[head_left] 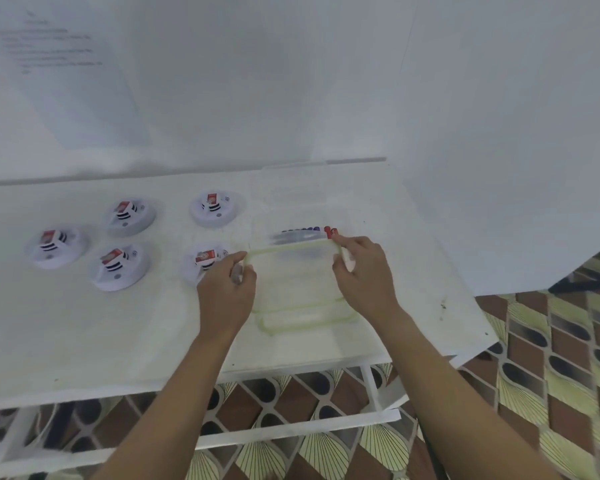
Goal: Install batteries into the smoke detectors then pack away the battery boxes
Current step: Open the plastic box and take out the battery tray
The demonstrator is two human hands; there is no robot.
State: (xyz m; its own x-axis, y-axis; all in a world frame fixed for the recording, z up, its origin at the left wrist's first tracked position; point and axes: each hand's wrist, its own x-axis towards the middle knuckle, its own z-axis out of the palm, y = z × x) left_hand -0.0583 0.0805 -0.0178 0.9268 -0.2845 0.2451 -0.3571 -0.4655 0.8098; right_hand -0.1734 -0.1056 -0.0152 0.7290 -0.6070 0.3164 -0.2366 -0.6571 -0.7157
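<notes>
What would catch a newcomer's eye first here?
The left hand and right hand grip a clear green-rimmed lid at the right of the table, with a row of batteries just behind it. Five smoke detectors sit to the left, each showing a red-and-white battery.

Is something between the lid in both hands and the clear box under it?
Nothing visible does. The left hand and right hand hold the green-rimmed lid just above the clear box; batteries show at its far edge.
</notes>
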